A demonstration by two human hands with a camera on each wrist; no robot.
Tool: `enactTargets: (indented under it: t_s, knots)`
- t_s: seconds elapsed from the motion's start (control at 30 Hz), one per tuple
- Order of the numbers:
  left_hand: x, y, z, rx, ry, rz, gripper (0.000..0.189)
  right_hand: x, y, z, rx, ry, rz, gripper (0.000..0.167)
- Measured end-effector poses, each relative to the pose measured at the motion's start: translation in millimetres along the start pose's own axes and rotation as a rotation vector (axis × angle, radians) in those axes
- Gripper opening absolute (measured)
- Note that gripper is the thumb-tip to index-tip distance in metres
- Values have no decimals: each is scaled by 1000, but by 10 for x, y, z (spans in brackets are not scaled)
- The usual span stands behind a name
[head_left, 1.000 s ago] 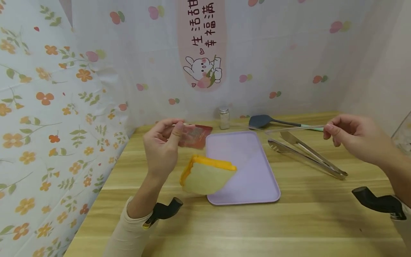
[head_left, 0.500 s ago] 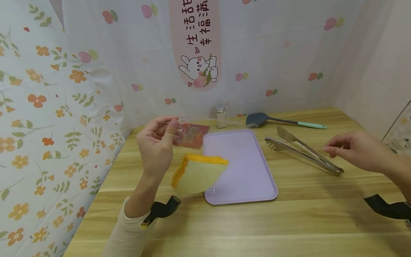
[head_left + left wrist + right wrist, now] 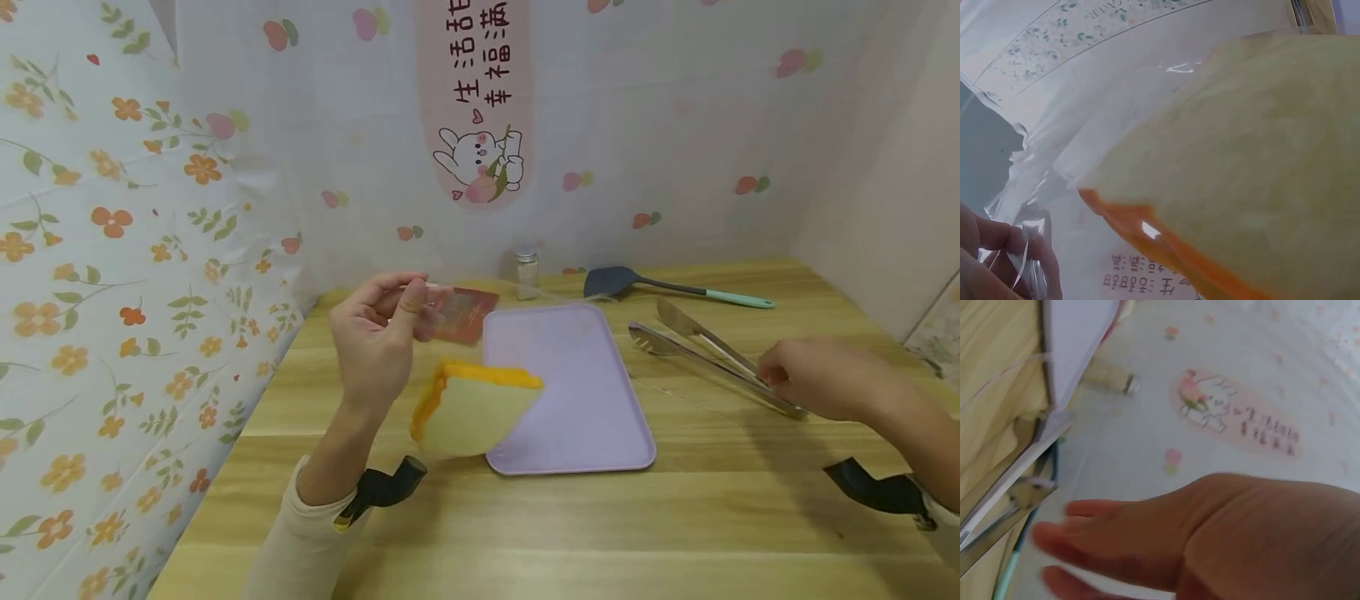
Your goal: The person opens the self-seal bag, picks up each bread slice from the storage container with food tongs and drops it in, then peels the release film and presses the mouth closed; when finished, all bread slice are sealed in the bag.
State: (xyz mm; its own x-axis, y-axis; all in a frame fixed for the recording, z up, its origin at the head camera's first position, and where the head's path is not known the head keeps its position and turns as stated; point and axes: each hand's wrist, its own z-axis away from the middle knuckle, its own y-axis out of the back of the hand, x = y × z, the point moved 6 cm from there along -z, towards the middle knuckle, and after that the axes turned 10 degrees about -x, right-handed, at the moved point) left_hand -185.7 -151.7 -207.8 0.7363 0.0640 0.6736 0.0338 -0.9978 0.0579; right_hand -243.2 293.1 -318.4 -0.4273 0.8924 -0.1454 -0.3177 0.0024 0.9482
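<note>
My left hand [image 3: 375, 350] pinches the top of a clear plastic bag [image 3: 1035, 250] between thumb and fingers. Inside the bag hangs a pale yellow slice with an orange edge [image 3: 480, 412], overlapping the left side of a lilac tray [image 3: 570, 392] in the head view. My right hand [image 3: 825, 379] is over the handle end of metal tongs [image 3: 712, 358] in the head view. Its fingers [image 3: 1054, 540] are apart in the right wrist view, with nothing seen between them. A thin clear strip [image 3: 663, 390] shows beside the tray, left of that hand.
A dark spatula with a mint handle [image 3: 738, 298] lies at the back right of the wooden table [image 3: 525, 533]. A small glass jar with a metal lid [image 3: 527, 275] stands behind the tray. Behind the left hand lies a red packet [image 3: 472, 321]. Patterned cloth [image 3: 360, 217] hangs along the back.
My right hand, which pulled on a long clear strip, has moved down toward the tongs; the strip is now lower, away from its fingers. The left hand and bag have barely moved.
</note>
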Motion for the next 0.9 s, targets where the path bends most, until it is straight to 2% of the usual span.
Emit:
enactTargets:
  t_s: [0.1,0.23,0.3,0.33,0.4,0.53,0.63,0.77,0.9]
  knots:
    - [-5,-30,-14,-14,-5,-3,16,-213,139,-4,169,30,23,16]
    - [-12,-36,-4,-9,-19,15,17,-670,351,-55,456,176,-40,20]
    - [-17,-27,5,-1,-30,20,18,-870,433,-110,539,244,-101,21]
    - [-19,-23,9,2,-37,27,18,-956,467,-147,560,286,-160,21]
    - [-27,-24,16,11,-45,35,18,-1105,508,-239,547,352,-286,22]
    - [-28,-48,1,14,-53,52,21,-1363,506,-472,408,509,-634,29]
    - [-52,-58,-11,2,-60,38,25,-1477,493,-612,352,542,-805,24]
    - [-105,-40,-15,-67,-116,-36,19,-1483,570,-630,470,547,-940,10]
    - [-169,22,10,-141,-182,-83,16,-1485,708,-549,576,590,-964,8]
